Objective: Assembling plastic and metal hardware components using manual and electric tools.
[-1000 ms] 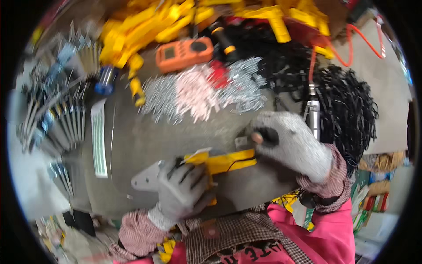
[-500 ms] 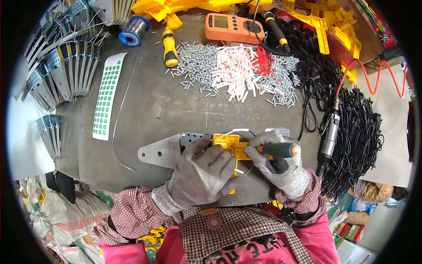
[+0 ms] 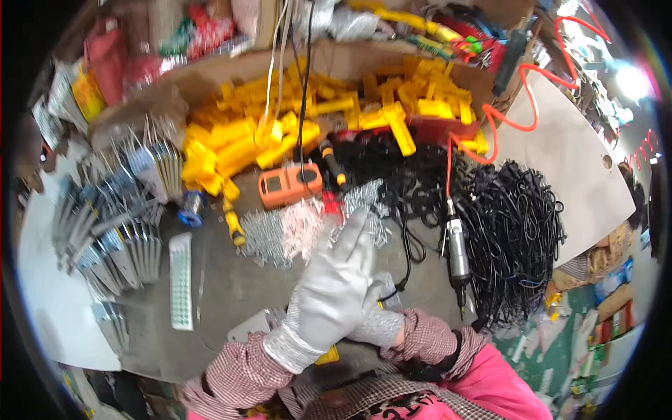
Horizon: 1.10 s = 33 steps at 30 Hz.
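Currently, the mostly hidden yellow plastic part [image 3: 327, 355] is lying right and bodyward of the flat grey metal plate [image 3: 255, 325], axis unclear, straight-fingered grey-gloved left hand [image 3: 329, 294] nearer, visibly grasping nothing, grey-gloved right hand [image 3: 372, 312] hidden, grip can't tell.

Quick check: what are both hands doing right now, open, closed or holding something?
Left hand: open, fingers stretched out; no held thing visible.
Right hand: cannot be told; mostly hidden behind the left.
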Motion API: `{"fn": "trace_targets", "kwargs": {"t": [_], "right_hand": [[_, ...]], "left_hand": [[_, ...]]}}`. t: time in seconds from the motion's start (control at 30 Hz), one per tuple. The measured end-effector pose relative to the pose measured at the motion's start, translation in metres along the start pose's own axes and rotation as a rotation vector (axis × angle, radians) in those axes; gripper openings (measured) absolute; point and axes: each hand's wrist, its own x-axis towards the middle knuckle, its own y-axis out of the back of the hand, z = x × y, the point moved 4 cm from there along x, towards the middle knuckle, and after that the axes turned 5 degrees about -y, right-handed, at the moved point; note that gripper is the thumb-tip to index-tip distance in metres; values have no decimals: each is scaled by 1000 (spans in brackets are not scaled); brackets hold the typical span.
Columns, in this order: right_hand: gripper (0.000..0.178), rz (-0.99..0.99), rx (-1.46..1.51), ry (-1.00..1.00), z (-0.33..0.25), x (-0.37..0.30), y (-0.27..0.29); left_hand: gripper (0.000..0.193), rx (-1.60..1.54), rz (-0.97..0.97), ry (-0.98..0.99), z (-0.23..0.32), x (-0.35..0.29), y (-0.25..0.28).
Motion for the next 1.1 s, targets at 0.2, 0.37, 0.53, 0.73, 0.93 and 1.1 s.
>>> {"fn": "trace_targets", "kwargs": {"t": [0.2, 0.37, 0.53, 0.73, 0.93, 1.1], "right_hand": [[38, -63, 322, -268, -31, 6, 33], [39, 115, -5, 3, -65, 17, 61], [36, 19, 242, -582, -34, 48, 120], [53, -119, -356, -306, 16, -13, 173], [37, -112, -313, -277, 3, -45, 170], [30, -84, 12, -286, -15, -44, 158]], "left_hand": [[75, -2, 170, 7, 2, 10, 122], [73, -211, 21, 51, -19, -20, 14], [61, -149, 598, 27, -48, -31, 82], [49, -128, -33, 62, 4, -128, -32], [51, -145, 104, 117, -12, -66, -20], [19, -162, -54, 107, -12, -80, -29]]}}
